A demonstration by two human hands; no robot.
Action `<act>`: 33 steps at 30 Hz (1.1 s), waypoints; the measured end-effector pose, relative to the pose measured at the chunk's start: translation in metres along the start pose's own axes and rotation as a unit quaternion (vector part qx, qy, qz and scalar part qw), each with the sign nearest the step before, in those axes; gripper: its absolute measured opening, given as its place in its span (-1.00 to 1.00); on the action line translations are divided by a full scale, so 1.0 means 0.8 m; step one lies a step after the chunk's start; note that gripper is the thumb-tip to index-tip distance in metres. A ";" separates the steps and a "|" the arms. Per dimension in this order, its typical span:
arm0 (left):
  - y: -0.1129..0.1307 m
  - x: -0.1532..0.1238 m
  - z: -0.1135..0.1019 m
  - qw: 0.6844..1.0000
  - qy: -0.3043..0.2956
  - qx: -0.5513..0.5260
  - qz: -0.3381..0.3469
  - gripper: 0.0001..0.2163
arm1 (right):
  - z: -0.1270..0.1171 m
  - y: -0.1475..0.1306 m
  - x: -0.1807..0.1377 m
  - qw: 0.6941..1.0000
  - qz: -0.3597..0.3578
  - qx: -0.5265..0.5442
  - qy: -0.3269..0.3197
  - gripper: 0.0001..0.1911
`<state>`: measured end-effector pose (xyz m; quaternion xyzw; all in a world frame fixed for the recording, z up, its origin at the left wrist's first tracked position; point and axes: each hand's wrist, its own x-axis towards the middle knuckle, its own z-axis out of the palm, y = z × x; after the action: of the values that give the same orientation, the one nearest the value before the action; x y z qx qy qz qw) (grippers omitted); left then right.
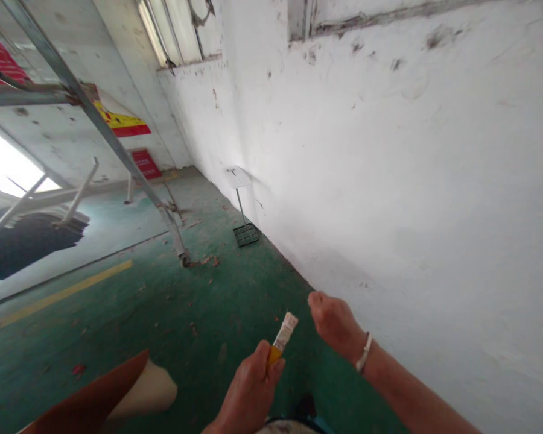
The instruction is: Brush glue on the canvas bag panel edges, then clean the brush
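Note:
My left hand (253, 383) is wrapped round the yellow handle of a paintbrush (286, 333). Its pale bristles point up and away from me, coated with something whitish. To the right, my right hand (337, 322) is closed, thumb and fingers pressed together, close to the foot of the white wall (389, 199). A tiny pale bit shows at its fingertips, too small to name. A white band circles that wrist. Between the brush and my right hand there is a small gap.
A lamp-like stand with a white head (238, 176) and black grid base stands by the wall. A metal frame (113, 141) slants down to the green floor (199, 337) on the left. Brown sheet material (117, 386) lies at lower left. Debris is scattered about.

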<state>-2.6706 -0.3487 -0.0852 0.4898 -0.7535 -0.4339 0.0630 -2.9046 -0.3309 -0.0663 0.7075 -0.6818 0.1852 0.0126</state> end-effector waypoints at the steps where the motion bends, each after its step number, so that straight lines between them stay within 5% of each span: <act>1: -0.002 0.000 0.001 1.000 -0.002 -0.005 -0.002 -0.83 | -0.004 0.009 0.002 1.000 0.019 -0.003 0.008 -0.76; 6: -0.009 -0.001 0.005 0.999 -0.008 -0.047 -0.024 -0.81 | -0.017 -0.005 -0.015 0.999 -0.032 0.033 -0.008 -0.81; 13: -0.010 -0.001 0.005 0.998 -0.014 -0.062 -0.001 -0.73 | 0.009 -0.056 -0.028 0.997 -0.071 0.026 -0.033 -0.81; 22: -0.015 -0.007 0.012 0.997 -0.018 -0.072 -0.010 -0.73 | 0.003 0.011 -0.007 0.999 0.010 0.026 -0.023 -0.81; 27: -0.016 -0.007 0.014 0.995 -0.018 -0.092 -0.021 -0.73 | -0.007 -0.030 -0.029 0.994 -0.062 0.075 -0.053 -0.81; 33: -0.018 -0.005 0.017 0.995 -0.018 -0.093 -0.011 -0.71 | 0.016 -0.055 -0.036 0.995 -0.072 0.041 -0.052 -0.84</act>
<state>-2.6660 -0.3394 -0.1024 0.4818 -0.7054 -0.5120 0.0902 -2.8587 -0.3040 -0.0760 0.7633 -0.6209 0.1741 -0.0386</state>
